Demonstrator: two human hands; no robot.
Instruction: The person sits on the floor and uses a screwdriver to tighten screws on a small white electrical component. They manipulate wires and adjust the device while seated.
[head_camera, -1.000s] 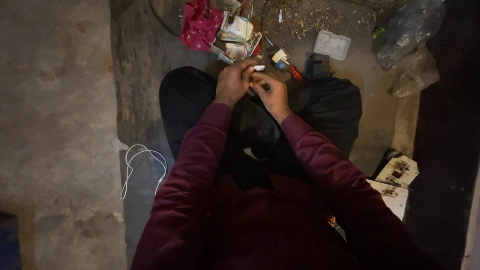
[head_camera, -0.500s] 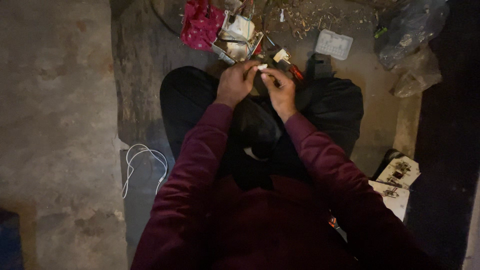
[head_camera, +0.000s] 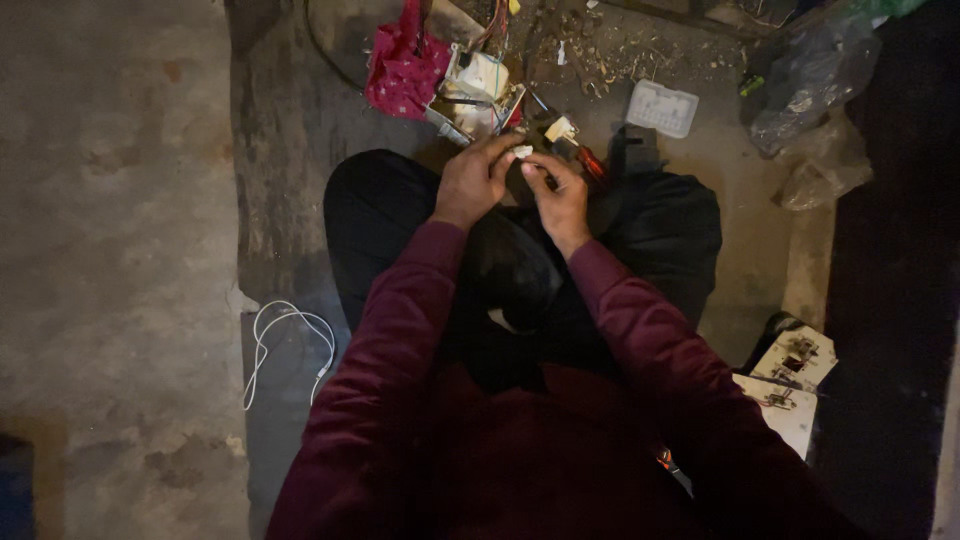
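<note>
The left hand (head_camera: 473, 182) and the right hand (head_camera: 560, 195) meet above the person's crossed legs, both pinching a small white part (head_camera: 521, 152) between their fingertips — the left thumb and forefinger closed on one end, the right fingers curled in against the other. What kind of part it is cannot be told (too small and dim). Taking that white part as the landmark: just beyond it on the floor (head_camera: 120, 200) lies a red-handled tool (head_camera: 588, 160), and a little farther beyond sits a white box with wires (head_camera: 478, 85). To the left of that box lies a pink cloth (head_camera: 405, 70). Beyond and to the right of the part rests a pale plastic tray (head_camera: 660, 107) — farther right, crumpled clear plastic bags (head_camera: 810, 90). A white cable (head_camera: 285, 345) lies well apart, near and to the left.
</note>
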